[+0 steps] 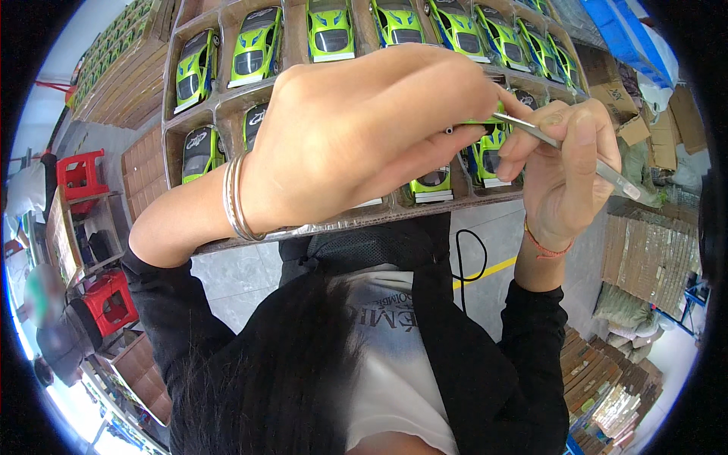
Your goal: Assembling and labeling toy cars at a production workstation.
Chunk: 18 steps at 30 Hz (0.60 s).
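My left hand [356,129] is closed around a small green toy car [485,125], mostly hidden under the fingers, held above a cardboard tray. Two silver bangles sit on that wrist. My right hand [565,163] pinches metal tweezers [561,148] whose tip touches the held car. Below the hands lies the divided cardboard tray [227,102], its cells filled with several lime-green toy cars [256,45] with blue markings and dark windows.
Another cardboard tray of green cars [114,45] lies at the upper left. Red plastic stools [80,174] stand on the left by shelves. Stacked cardboard sheets [644,258] and boxes fill the right. A black cable [466,262] and yellow floor line run below.
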Available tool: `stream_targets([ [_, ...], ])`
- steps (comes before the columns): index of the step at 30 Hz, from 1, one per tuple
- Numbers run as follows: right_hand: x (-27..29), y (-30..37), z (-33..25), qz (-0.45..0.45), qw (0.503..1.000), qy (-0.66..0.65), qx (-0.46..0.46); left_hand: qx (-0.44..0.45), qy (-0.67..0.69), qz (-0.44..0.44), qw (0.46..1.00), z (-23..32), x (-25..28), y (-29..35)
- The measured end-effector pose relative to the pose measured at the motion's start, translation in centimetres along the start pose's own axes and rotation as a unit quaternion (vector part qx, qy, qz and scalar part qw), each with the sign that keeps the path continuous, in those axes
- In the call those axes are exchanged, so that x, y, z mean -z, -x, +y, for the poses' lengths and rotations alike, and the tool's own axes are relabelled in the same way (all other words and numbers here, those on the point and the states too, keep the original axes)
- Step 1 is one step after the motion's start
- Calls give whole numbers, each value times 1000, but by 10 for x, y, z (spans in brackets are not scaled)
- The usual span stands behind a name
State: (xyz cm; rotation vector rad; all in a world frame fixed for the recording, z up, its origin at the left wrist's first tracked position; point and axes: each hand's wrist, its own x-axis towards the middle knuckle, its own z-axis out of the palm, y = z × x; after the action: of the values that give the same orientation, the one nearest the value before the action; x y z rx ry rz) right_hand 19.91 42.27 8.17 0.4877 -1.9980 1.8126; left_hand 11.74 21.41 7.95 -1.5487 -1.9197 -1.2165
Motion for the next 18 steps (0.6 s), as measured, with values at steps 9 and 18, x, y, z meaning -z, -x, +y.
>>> stream_targets([
  [9,8,-2,0,-18,997,-75,-8,3,29,-64,998,-4,11,-1],
  [18,23,7,3,98,992,-61,-43,115,-198,83,970,-61,80,-7],
])
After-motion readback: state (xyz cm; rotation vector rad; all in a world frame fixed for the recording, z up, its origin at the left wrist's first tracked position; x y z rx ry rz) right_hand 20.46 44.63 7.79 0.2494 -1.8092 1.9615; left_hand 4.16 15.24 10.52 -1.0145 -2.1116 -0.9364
